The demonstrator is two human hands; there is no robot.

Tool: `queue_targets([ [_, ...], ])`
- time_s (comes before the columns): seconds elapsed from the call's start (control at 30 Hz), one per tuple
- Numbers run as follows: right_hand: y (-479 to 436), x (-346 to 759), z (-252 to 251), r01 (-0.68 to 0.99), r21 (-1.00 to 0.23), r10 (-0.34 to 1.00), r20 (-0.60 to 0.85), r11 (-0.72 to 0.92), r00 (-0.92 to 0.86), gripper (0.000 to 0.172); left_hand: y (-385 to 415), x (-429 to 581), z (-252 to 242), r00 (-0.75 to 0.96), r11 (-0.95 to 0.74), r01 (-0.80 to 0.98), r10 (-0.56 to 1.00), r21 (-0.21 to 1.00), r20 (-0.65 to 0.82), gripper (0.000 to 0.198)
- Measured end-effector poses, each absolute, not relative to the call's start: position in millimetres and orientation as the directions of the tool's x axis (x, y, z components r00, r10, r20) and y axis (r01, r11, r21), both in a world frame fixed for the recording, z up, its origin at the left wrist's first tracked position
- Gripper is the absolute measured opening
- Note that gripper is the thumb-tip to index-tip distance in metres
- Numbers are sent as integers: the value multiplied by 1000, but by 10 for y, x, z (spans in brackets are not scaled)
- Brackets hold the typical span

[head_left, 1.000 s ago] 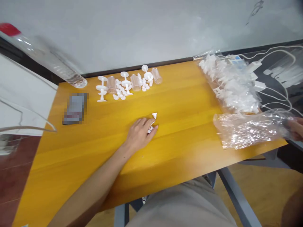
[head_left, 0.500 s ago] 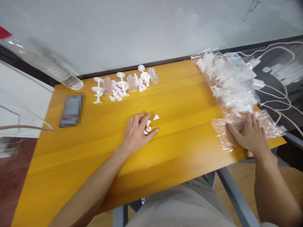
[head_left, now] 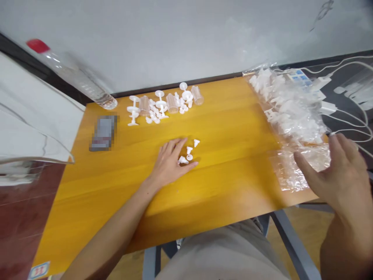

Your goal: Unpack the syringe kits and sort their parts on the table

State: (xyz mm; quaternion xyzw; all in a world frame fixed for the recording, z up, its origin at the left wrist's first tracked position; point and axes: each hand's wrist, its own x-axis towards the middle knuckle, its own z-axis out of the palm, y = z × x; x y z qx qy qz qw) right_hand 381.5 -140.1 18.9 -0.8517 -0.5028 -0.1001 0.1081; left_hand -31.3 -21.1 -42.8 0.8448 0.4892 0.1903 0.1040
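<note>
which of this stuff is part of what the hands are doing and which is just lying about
Likely part of the job:
small white pieces by the left hand
flat clear bag by the right hand
clear cups and white disc pieces near the wall
bulging bag

Probably just lying about:
red-capped bottle
pixelated item
white cables

Open tabletop (head_left: 236, 155) between nozzles (head_left: 189, 150) and bags (head_left: 291, 105)

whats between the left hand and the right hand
In the head view, small white pieces beside the left hand, then tabletop, then a clear plastic bag partly hidden by the right hand.
</note>
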Motion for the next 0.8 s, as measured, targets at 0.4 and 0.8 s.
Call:
queue_targets([
  [0.4, 151, 1733, -79, 837, -176, 826, -154, 518, -543, 43, -571, -626, -504, 321, -384, 768, 923, 512, 210, 29],
  [0.8, 1746, 2535, 134, 850, -526, 1000, 19, 5, 6, 29, 1118, -19, 343, 316, -401, 720, 916, 566, 247, 27],
])
